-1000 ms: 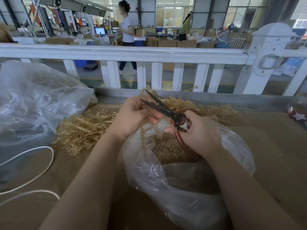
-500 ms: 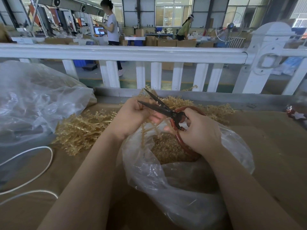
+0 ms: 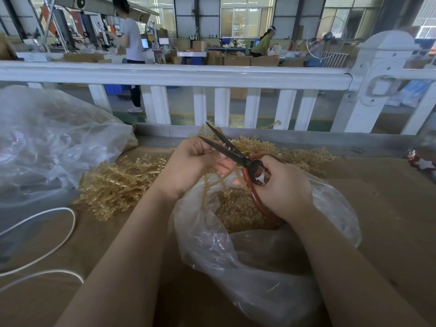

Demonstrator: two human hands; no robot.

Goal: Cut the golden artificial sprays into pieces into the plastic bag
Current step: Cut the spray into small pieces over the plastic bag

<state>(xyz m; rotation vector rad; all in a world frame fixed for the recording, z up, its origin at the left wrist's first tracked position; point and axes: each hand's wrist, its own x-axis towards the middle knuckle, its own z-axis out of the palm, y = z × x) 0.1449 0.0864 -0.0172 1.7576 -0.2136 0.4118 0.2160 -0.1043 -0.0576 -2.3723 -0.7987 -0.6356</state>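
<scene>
My left hand (image 3: 188, 164) pinches a golden spray (image 3: 210, 185) whose stems hang over the mouth of the clear plastic bag (image 3: 247, 267). My right hand (image 3: 283, 187) grips the red-brown handles of black scissors (image 3: 226, 145), and the blades stand apart beside my left fingers. Cut golden pieces (image 3: 238, 211) lie heaped inside the bag. A pile of uncut golden sprays (image 3: 118, 180) lies on the brown table to the left, with more sprays (image 3: 304, 156) behind the bag.
A large crumpled plastic bag (image 3: 47, 142) fills the left side. A white cord (image 3: 54, 234) loops at the lower left. A white railing (image 3: 179, 74) runs along the table's far edge. A small red and white ornament (image 3: 422, 161) sits at the right. People work beyond the railing.
The scissor blades have narrowed slightly around the held spray. Both hands stay in place over the bag. The person in white behind the railing has walked left.
</scene>
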